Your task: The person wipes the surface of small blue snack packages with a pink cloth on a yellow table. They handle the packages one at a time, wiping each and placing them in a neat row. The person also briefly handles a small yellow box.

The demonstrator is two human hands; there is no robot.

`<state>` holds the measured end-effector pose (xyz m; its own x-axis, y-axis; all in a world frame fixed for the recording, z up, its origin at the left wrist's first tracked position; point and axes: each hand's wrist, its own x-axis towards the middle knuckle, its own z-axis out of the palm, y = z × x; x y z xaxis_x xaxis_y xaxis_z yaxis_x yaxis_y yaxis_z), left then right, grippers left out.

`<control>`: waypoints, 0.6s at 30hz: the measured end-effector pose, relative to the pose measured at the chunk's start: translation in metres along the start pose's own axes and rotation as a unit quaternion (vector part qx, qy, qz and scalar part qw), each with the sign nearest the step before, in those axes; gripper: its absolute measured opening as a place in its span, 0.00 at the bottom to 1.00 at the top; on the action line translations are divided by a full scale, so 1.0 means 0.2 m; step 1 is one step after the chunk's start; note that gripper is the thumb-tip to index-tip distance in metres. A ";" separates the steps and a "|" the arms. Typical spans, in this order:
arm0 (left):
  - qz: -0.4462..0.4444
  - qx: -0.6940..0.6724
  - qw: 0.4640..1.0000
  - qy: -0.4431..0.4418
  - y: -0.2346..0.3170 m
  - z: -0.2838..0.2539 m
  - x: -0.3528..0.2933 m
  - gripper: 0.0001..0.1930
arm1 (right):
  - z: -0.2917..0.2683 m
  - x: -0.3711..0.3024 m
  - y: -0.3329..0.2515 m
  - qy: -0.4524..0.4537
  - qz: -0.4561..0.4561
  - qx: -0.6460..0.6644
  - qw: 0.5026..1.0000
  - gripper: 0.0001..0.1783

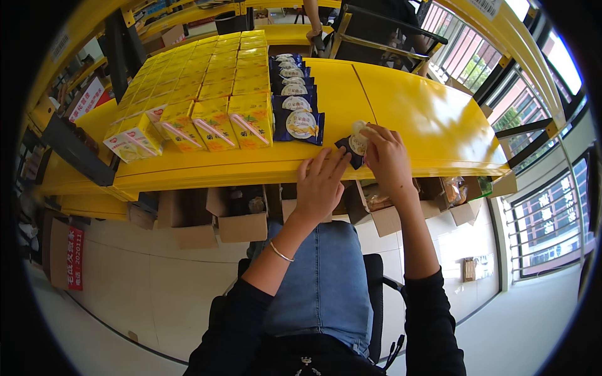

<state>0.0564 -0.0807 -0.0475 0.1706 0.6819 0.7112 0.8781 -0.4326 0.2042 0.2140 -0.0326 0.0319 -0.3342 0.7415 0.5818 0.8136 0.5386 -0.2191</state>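
A small dark-blue snack packet with a white round label (357, 144) is at the yellow shelf's front edge. My right hand (390, 161) is closed on the packet's right side, fingers bent over it. Stretched out at the front edge, my left hand (321, 186) has its fingertips close to the packet's lower left; whether they touch it I cannot tell. Left of my hands, several similar blue packets (301, 125) lie overlapping in a row running away from me. Beside that row stand several rows of yellow drink cartons (251, 122) with straws on their sides.
The yellow shelf (433, 119) stretches to the right. Open cardboard boxes (241, 229) stand beneath its front edge, some holding packaged goods. Dark posts rise at the left. Across the shelf, another person's arm (312, 19) shows near a black chair (382, 37). Barred windows line the right side.
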 end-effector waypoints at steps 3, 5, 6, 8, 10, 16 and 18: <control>-0.001 -0.009 1.000 0.003 0.01 0.00 0.01 0.27 | 0.02 0.00 0.13 0.003 0.048 -0.011 0.999 0.15; 0.000 -0.014 1.000 0.000 0.01 -0.01 0.01 0.27 | 0.02 -0.03 0.19 0.002 0.087 -0.023 0.996 0.15; 0.000 -0.016 1.000 -0.002 0.01 -0.01 0.01 0.27 | 0.01 -0.04 0.21 0.001 0.105 -0.030 0.994 0.15; 0.001 -0.018 1.000 -0.006 0.01 -0.01 0.01 0.27 | -0.01 -0.09 0.22 0.063 0.086 -0.043 0.993 0.15; -0.002 -0.019 1.000 -0.009 0.01 0.00 0.00 0.27 | -0.02 -0.15 0.17 0.150 0.059 -0.021 0.987 0.16; 0.000 -0.030 1.000 -0.003 0.00 0.00 0.00 0.27 | -0.04 -0.30 0.01 0.048 -0.117 -0.029 0.992 0.23; -0.003 -0.028 1.000 -0.013 0.01 -0.01 0.00 0.28 | -0.01 -0.32 0.02 0.037 -0.124 -0.031 0.991 0.23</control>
<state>0.0567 -0.0823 -0.0460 0.1767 0.6995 0.6924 0.8532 -0.4596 0.2465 0.2396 -0.0783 -0.0054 -0.4942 0.5561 0.6682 0.7387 0.6739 -0.0144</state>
